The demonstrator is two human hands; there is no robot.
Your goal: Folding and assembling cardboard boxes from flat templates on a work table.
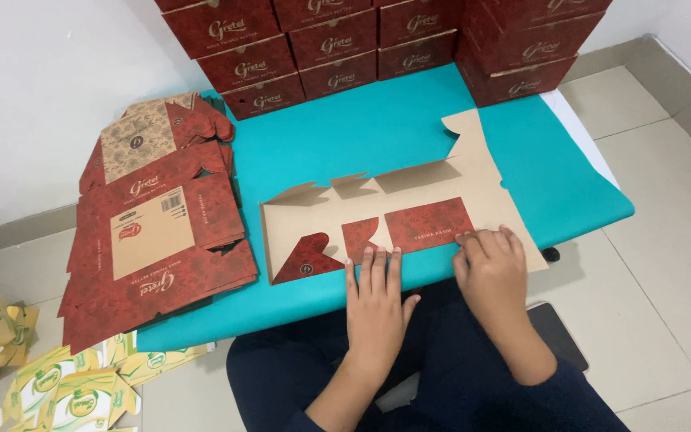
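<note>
Both hands, left hand (pixel 375 308) and right hand (pixel 491 272), lay flat, fingers spread, pressing the unfolded carton blank (pixel 409 216) on the teal desk (pixel 377 128); firm, even pressure along the crease would fold it cleanly.

The box blank (pixel 409 216) lies on the table (pixel 345 136), flat stack (pixel 157 240) left, finished boxes (pixel 377 40) behind.
</note>
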